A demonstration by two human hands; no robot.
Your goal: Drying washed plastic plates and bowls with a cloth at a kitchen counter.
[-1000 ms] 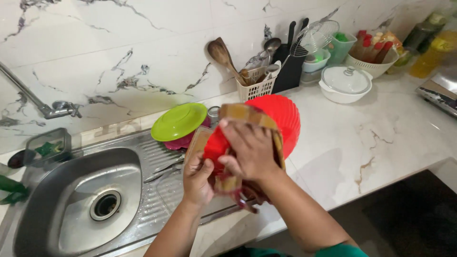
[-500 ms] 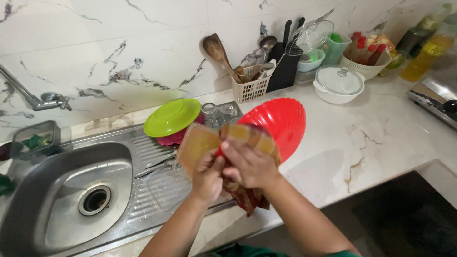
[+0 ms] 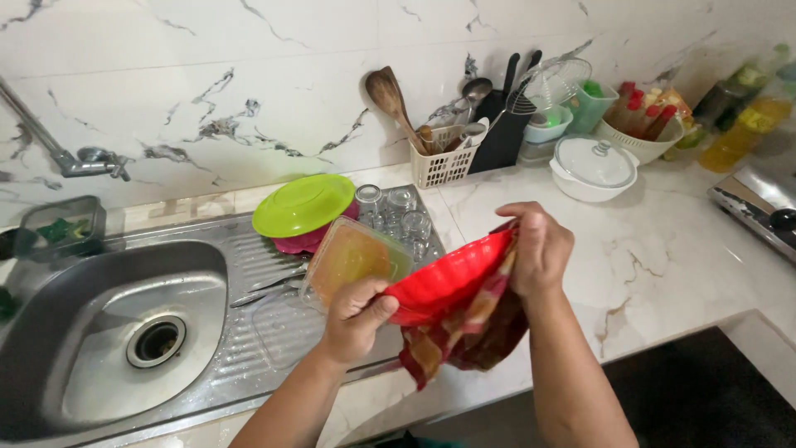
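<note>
My left hand [image 3: 355, 315] grips the near rim of a red plastic plate [image 3: 444, 278], held tilted almost flat above the drainboard edge. My right hand [image 3: 539, 246] presses a red and yellow checked cloth [image 3: 464, 332] against the plate's far side, and the cloth hangs below the plate. A clear plastic container [image 3: 352, 259] lies tilted on the drainboard just behind my left hand.
A steel sink [image 3: 108, 332] is at the left, its tap [image 3: 79, 159] on the wall. A lime green plate [image 3: 303, 204] and several glasses [image 3: 398, 209] stand on the drainboard. Behind are a utensil basket [image 3: 444, 162], knife block [image 3: 502, 133] and lidded white pot [image 3: 594, 168]. A stove [image 3: 759, 203] sits at right.
The red plate has tipped from facing me to nearly edge-on. My right hand has slid with the cloth to its right side. The clear container now shows behind my left hand.
</note>
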